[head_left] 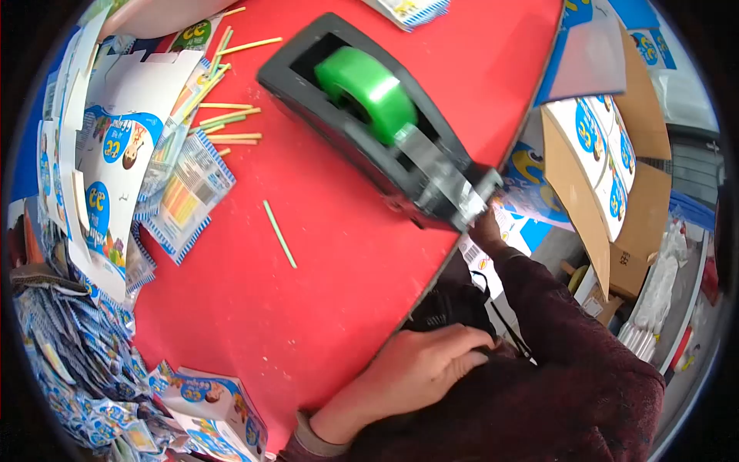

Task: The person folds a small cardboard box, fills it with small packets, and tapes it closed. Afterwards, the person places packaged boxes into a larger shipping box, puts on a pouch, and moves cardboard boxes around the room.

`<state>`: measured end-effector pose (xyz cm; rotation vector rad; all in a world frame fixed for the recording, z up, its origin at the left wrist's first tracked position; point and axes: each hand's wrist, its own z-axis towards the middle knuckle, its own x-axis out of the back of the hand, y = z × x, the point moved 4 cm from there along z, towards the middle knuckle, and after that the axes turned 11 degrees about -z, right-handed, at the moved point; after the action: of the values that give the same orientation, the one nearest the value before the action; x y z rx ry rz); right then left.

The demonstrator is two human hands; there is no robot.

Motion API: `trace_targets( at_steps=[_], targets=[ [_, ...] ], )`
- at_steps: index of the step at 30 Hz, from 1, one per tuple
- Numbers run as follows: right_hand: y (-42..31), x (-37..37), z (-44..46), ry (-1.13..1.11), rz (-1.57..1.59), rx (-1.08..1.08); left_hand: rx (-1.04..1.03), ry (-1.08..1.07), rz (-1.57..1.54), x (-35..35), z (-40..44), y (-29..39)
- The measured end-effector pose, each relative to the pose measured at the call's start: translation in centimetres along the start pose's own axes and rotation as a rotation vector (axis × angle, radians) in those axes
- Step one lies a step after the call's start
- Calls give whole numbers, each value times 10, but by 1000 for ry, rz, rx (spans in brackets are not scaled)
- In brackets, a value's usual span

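My left hand (419, 368) is at the red table's front edge, against the dark clothing, with its fingers curled together; whatever they may grip is hidden. Past the table edge, my right hand (485, 229) shows only in part below the tip of the tape dispenser, near white printed packaging (493, 277), its fingers hidden. The black tape dispenser (339, 127) stands on the red table (308, 308) and carries a green roll of tape (369, 88). A single green stick (279, 233) lies left of the dispenser.
Pale sticks (231, 138) and a clear-fronted packet (187, 196) lie at the left, beside white printed cartons (115, 169). Many blue-and-white packets (85, 385) are heaped lower left, near a small box (215, 408). An open cardboard carton (577, 200) with printed boxes stands at the right.
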<state>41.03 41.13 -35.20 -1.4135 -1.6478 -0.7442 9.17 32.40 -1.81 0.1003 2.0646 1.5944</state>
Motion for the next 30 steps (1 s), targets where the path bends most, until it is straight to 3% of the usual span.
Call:
trace_targets(
  at_steps=[3,4,6,7,11,12,13,17,19,20,22,23,24,25,26,27,28,30],
  targets=[
    [6,-29,12,43,355,-11,32,-63,-72,4,-3,0],
    [2,-16,7,51,-86,-73,25,-94,-118,6,-4,1],
    [19,-43,16,-37,-271,-57,14,-101,-174,11,-6,5],
    [6,-13,5,-58,245,-319,14,-101,-225,13,-5,6],
    [25,-47,20,66,167,-246,41,-135,-325,11,-3,-4],
    [15,-27,11,56,245,-328,54,-158,-319,10,-1,-5],
    [5,-30,17,50,-262,-45,70,-183,-310,6,0,-5],
    [21,-37,19,-98,-50,2,114,-176,-301,-26,-8,8],
    [26,-19,14,-261,86,-114,201,-127,-264,-42,-15,24],
    [25,-11,12,-274,465,8,212,-152,-247,-50,-17,32],
    [12,16,-8,-135,423,83,172,-121,-286,-61,-19,48],
    [-2,27,-31,-9,4,11,174,-153,-268,-66,-18,58],
    [2,22,-57,-59,167,-81,216,-157,-251,-69,-16,66],
    [-20,83,-102,47,412,11,261,-161,-231,-72,-16,74],
    [-12,78,-147,-162,442,-240,289,-153,-244,-75,-15,81],
    [-2,69,-196,-68,613,-234,353,-117,-252,-79,-15,85],
    [35,-4,-250,-75,501,-60,417,-75,-259,-82,-17,87],
    [22,47,-345,-425,934,-663,454,-106,-189,-85,-17,80]
  ],
)
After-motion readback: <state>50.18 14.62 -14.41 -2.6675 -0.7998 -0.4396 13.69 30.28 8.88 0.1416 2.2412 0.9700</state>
